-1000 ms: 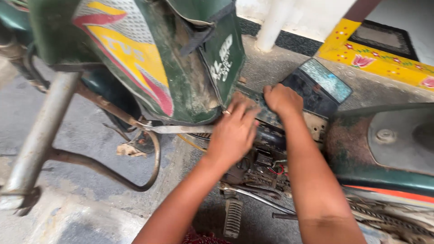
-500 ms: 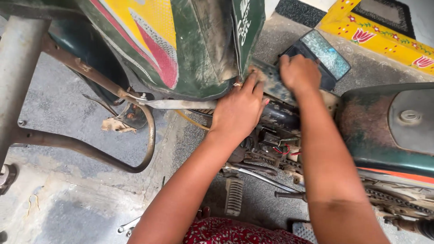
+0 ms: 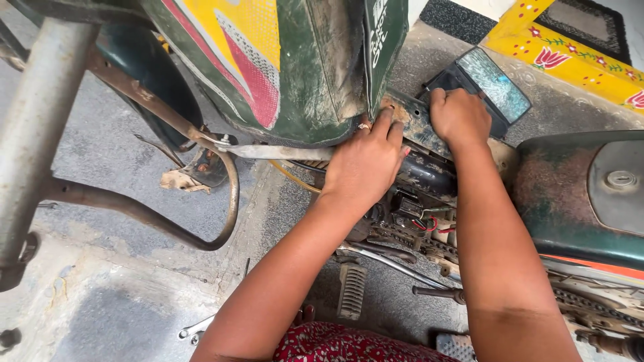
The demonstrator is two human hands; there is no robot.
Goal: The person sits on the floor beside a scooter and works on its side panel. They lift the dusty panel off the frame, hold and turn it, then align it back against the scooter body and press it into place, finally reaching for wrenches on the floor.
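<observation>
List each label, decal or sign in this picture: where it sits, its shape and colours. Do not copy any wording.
Side-panel decal: upper left, slanted yellow, red and white shapes on green.
Lettering patch: panel edge above left hand, white on dark green.
Painted border: upper right, yellow strip with red flowers.

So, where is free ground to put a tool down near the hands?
Bare concrete lies between the curved rusty bar and the wrench, left of the left hand. It is crowded below the right hand: wires, footpeg and chain.
</observation>
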